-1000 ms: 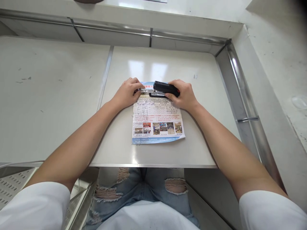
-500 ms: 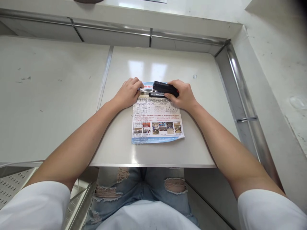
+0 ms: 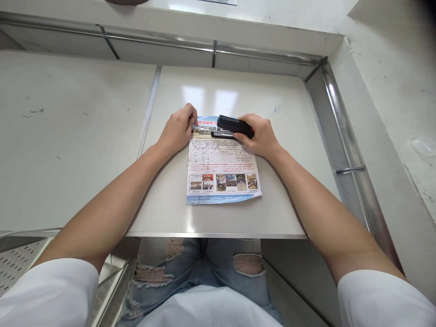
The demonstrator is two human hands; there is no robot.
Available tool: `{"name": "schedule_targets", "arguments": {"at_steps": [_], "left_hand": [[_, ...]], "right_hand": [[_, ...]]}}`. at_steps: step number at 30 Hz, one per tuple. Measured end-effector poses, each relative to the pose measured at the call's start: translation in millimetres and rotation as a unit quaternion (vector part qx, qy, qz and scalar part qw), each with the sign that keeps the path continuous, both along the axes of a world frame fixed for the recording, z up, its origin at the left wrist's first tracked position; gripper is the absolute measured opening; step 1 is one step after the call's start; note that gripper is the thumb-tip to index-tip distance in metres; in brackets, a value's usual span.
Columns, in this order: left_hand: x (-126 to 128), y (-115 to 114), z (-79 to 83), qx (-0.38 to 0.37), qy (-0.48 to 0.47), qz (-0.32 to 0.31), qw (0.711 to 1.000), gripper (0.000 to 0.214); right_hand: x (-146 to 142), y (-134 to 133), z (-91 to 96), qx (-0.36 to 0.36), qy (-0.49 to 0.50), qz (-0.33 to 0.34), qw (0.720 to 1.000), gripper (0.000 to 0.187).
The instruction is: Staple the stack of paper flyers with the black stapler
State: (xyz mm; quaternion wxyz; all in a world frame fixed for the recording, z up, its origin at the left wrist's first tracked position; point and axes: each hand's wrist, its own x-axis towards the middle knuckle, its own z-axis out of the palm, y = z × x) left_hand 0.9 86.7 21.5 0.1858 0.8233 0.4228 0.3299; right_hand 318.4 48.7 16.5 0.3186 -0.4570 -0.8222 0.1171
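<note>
A black stapler [image 3: 235, 126] lies over the upper part of a printed sheet [image 3: 231, 156] on the table. Its black top is apart from the silver metal rail [image 3: 206, 128], which sticks out to the left. My right hand [image 3: 260, 131] is closed around the black rear end, thumb below and fingers above. My left hand [image 3: 179, 127] is at the rail's left end with fingers curled together; whatever is between the fingertips is hidden. Many staple-like marks run down the sheet's left side, and its lower right corner curls up.
A white table [image 3: 163, 213] has a metal seam on the left. Metal rails [image 3: 163, 40] run along its back and right side. A small clear scrap [image 3: 277, 109] lies at the right, dark bits [image 3: 37, 111] at the left. A perforated white rack [image 3: 20, 259] stands lower left.
My left hand has shifted slightly left and up, its fingers more curled, uncovering more of the sheet's red heading. My right hand and the stapler have stayed in place.
</note>
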Motion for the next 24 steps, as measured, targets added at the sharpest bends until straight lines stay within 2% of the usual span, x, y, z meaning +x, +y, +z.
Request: {"name": "schedule_targets", "arguments": {"at_steps": [8, 24], "left_hand": [[1.3, -2.0, 4.0, 0.039, 0.006, -0.009, 0.999, 0.024], [3.3, -5.1, 8.1, 0.048, 0.001, -0.027, 0.998, 0.016]], "right_hand": [[-1.0, -1.1, 1.2, 0.003, 0.003, -0.003, 1.000, 0.064], [-0.3, -0.7, 0.6, 0.011, -0.006, -0.002, 1.000, 0.062]]}}
